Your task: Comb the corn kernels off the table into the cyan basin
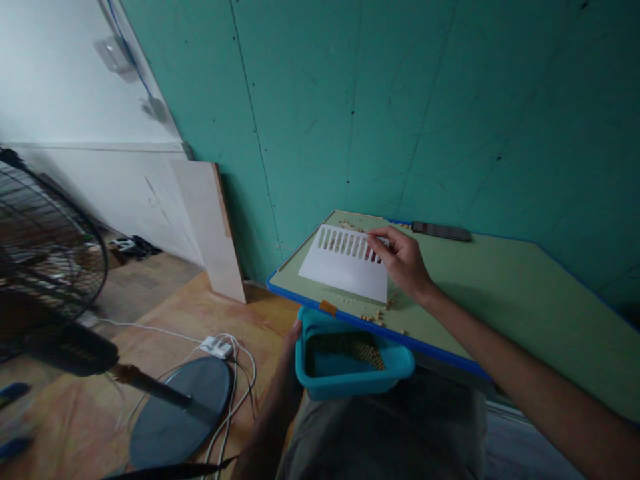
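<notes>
My left hand grips the left side of a teal plastic tub, tucked below the table's front edge above my lap. Small tan beans or seeds lie along one side inside it. My right hand is closed in a pinch at the right end of a white sheet. A row of several narrow slots runs across the sheet's upper part, the rightmost ones looking dark red. Whether the fingertips hold the sheet or something small is too blurred to tell. Loose beans are scattered at the table's front edge.
The pale green table with blue edging stands against a teal wall. A dark phone lies at its back edge. To the left are a fan, a white power strip with cables, and a leaning board.
</notes>
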`<state>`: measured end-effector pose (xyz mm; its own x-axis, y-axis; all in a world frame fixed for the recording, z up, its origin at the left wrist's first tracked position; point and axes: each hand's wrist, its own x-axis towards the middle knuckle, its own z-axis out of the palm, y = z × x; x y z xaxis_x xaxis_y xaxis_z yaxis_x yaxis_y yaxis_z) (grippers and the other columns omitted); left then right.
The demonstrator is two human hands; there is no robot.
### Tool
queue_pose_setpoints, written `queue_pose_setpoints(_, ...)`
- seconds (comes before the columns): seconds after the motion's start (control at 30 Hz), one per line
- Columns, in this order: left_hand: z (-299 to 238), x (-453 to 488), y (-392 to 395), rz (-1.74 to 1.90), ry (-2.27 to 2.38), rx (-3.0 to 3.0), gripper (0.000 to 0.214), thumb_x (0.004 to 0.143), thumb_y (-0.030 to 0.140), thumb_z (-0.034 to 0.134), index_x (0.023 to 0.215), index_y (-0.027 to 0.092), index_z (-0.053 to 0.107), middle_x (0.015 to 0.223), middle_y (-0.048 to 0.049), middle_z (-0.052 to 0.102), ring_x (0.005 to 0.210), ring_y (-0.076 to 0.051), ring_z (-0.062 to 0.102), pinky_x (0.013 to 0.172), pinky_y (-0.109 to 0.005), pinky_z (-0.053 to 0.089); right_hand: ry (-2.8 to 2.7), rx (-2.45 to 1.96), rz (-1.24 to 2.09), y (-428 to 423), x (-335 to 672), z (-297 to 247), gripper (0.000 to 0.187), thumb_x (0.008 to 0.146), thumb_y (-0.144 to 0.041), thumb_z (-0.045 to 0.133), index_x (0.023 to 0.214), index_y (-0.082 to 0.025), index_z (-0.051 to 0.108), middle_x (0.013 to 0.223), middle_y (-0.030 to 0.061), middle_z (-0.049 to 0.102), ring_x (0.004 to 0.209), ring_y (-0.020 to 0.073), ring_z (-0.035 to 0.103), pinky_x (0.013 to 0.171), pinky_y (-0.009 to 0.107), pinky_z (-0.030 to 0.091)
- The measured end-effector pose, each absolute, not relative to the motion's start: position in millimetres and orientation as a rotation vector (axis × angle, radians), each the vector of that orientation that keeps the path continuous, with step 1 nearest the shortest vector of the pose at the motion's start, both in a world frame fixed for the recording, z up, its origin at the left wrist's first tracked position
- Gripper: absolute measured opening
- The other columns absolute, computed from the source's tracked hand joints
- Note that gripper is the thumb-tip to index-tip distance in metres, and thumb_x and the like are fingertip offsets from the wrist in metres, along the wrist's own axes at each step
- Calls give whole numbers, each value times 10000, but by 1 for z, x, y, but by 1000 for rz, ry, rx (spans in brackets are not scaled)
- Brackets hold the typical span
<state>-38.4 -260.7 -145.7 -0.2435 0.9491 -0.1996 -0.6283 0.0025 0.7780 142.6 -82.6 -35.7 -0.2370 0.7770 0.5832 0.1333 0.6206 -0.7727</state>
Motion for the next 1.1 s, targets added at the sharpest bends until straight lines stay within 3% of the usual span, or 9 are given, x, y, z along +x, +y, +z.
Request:
queue_pose_setpoints(0.17,-143,-42,-259,1525,925,383,439,856,545,666,1093,190,766,1013,-58,831,1223,-311,664,1157,-418,403,-1707,-826,660,-72,171,-30,310,878,-493,667,966,-197,699,766,21,688,663,167,619,600,289,467)
queue_pose_setpoints(0.43,-138,-35,-262,1528,847,359,511,857,504,686,1255,185,707,1175,-76,793,1241,-322,653,1134,-427,436,-1654,-993,523,-75,240,-35,324,838,-522,694,946,-217,705,708,14,672,608,176,602,549,289,445)
queue_pose_setpoints(0.73,-149,-40,-254,1461,907,348,429,831,549,693,1049,186,766,925,-57,838,1150,-320,707,1138,-443,428,-1575,-1177,316,-87,275,-51,311,856,-519,654,950,-234,734,741,36,679,570,181,549,523,305,404)
queue_pose_setpoints(0.9,-154,-38,-259,1520,892,413,408,853,526,687,1101,210,761,1060,-34,826,1201,-290,681,1149,-390,417,-1522,-1197,377,-78,279,-49,274,839,-465,656,913,-213,732,728,42,663,601,179,532,557,304,378)
queue_pose_setpoints(1.1,-155,-36,-255,1499,873,388,486,814,537,718,1129,170,764,1056,-75,822,1206,-330,672,1129,-417,440,-1479,-1227,372,-78,285,-45,217,829,-404,648,845,-203,728,719,53,652,646,180,525,601,310,376)
